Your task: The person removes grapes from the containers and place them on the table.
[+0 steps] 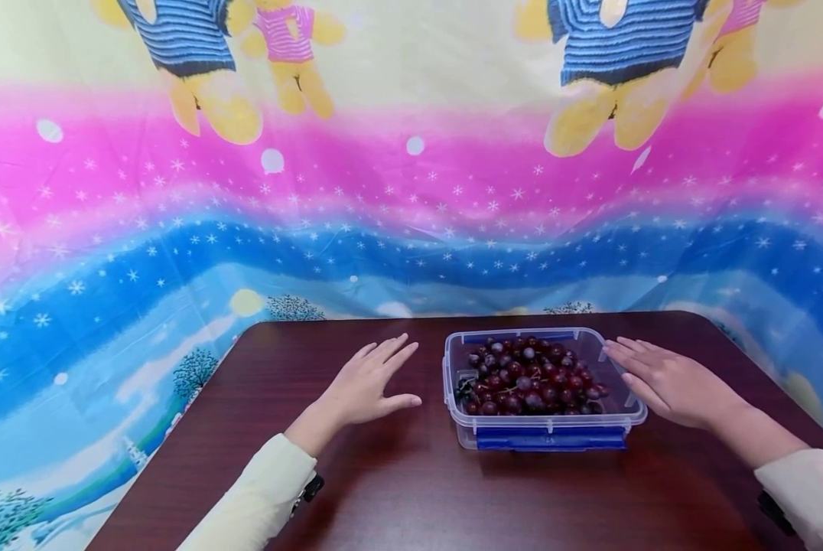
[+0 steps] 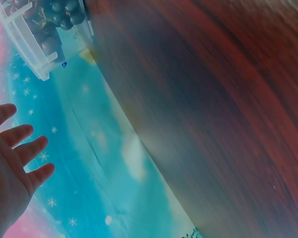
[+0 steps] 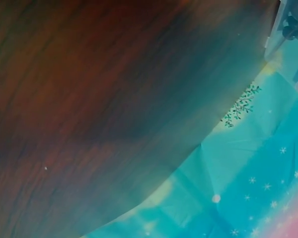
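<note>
A clear plastic food box (image 1: 466, 436) with a blue clip on its front side stands lidless on the table. Dark red grapes (image 1: 528, 375) on their stems fill much of it. To its left my left hand (image 1: 359, 386) hovers with fingers spread and thumb apart, holding nothing. My right hand (image 1: 680, 390) is at the right rim, fingers extended; whether they touch the box I cannot tell. In the left wrist view the left palm (image 2: 10, 173) faces the box (image 2: 32, 49). Only a corner of the box (image 3: 273, 44) shows in the right wrist view.
The dark brown wooden table (image 1: 398, 490) has rounded far corners. Behind and beside it hangs a colourful cloth (image 1: 411, 184) with bears and snowflakes. Both forearms wear pale sleeves (image 1: 253, 490), with a dark strap at the left wrist.
</note>
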Motion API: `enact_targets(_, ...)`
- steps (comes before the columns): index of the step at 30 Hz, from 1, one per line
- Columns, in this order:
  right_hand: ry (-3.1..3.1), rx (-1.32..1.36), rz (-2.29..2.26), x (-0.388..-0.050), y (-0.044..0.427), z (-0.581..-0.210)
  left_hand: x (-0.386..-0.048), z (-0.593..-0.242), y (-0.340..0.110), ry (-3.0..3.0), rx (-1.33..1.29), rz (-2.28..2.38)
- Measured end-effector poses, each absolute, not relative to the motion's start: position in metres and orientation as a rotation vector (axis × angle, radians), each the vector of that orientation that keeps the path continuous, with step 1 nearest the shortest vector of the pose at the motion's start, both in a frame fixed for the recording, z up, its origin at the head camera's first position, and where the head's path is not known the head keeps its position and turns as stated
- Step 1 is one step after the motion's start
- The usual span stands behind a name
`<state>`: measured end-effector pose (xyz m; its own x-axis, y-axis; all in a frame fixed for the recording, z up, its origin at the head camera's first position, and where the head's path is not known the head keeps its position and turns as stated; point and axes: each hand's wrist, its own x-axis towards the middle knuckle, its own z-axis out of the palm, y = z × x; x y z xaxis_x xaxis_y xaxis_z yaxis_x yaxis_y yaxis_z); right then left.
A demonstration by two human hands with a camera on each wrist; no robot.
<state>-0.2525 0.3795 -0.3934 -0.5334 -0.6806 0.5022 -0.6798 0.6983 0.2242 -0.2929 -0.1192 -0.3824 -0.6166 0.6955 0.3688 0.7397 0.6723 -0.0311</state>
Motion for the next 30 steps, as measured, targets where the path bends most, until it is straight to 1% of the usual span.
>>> enact_targets(12, -2.311, 1.036, 0.022, -0.255, 0.381, -0.396, -0.293, -0.375, -0.098, -2.484, -1.194, -0.188)
enact_targets(22, -2.325, 1.026, 0.021, -0.256, 0.383, -0.398, -0.295, -0.362, -0.063, -2.453, -1.311, -0.162)
enact_targets(30, -2.351, 0.986, 0.002, -0.253, 0.383, -0.4, -0.294, -0.359, -0.038, -2.406, -1.394, -0.138)
